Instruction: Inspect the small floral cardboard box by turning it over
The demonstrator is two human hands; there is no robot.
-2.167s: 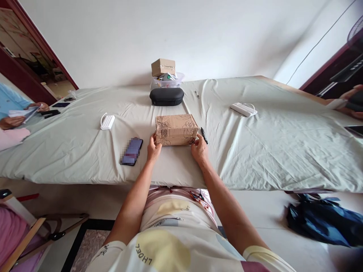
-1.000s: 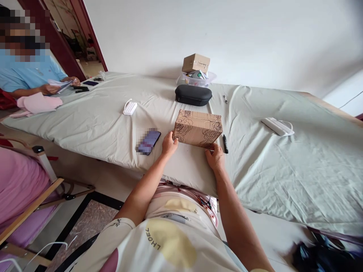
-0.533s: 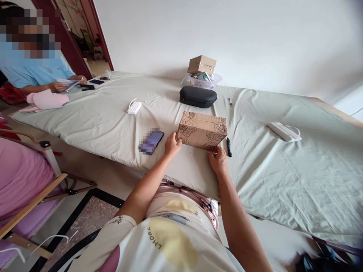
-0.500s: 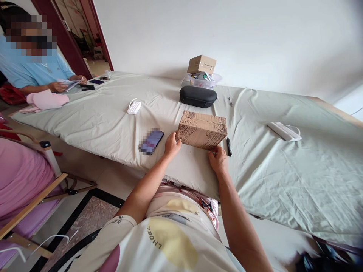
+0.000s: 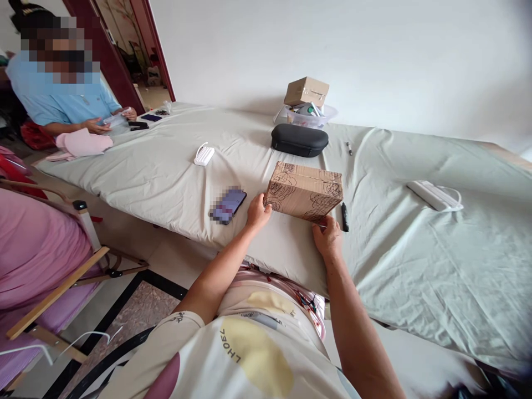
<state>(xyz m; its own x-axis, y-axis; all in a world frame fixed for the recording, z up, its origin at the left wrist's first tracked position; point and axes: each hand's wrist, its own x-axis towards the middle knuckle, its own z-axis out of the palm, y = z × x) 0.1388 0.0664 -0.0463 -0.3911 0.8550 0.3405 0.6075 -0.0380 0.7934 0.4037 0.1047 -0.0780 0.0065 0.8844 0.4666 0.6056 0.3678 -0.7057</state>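
A brown cardboard box [image 5: 305,190] with black scribbled drawings rests on the grey-green sheet covering the table [image 5: 166,177]. My left hand [image 5: 257,211] grips the box's near left corner, fingers curled against it. At the near right corner my right hand [image 5: 327,236] holds the box's lower edge. A black marker [image 5: 344,216] lies just right of the box. A dark phone [image 5: 228,205] lies left of my left hand.
Behind the box are a black case [image 5: 299,140], a clear tub [image 5: 305,115] with a small carton [image 5: 306,91] on top, and a pen [image 5: 349,148]. White devices lie at left [image 5: 204,154] and right [image 5: 434,195]. A person in blue [image 5: 70,102] sits far left. A wooden chair [image 5: 58,288] stands near left.
The view has swung left and tilted, bringing the seated person into sight. Both hands have stayed on the box's near corners, and the box looks barely moved.
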